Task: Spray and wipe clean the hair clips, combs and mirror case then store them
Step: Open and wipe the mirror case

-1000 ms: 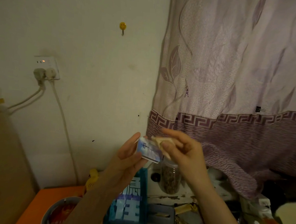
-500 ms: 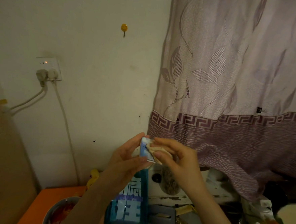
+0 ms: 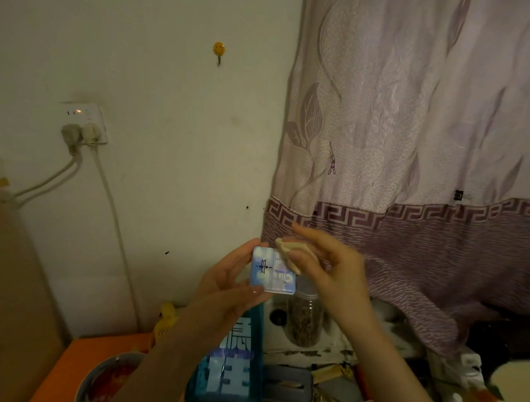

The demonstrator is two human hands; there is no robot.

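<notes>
**Mirror case turned face-on, cloth at its corner**

Since half a second ago the mirror case [image 3: 273,271] has turned from nearly edge-on to show its blue-and-white printed face, and the right hand [image 3: 331,268] has shifted its cloth toward the upper right corner.

Behind the hands hangs a large lilac curtain [image 3: 419,133] with a dark patterned border, beside a pale wall [image 3: 168,131] carrying a socket [image 3: 85,122] with two plugs and a small yellow smiley hook [image 3: 218,49]. Low in view an orange table [image 3: 70,372] holds a bowl [image 3: 100,377] with red contents; a teal box [image 3: 230,364] with large characters stands next to it, and a clear jar [image 3: 303,323] of dark bits sits behind.

Held up in front of the curtain's edge, the case is pinched by the left hand [image 3: 229,289], thumb below and fingers curled over its left edge. The right hand's fingers curl round a folded beige cloth [image 3: 294,253], pressing it on the case's upper right corner.
</notes>
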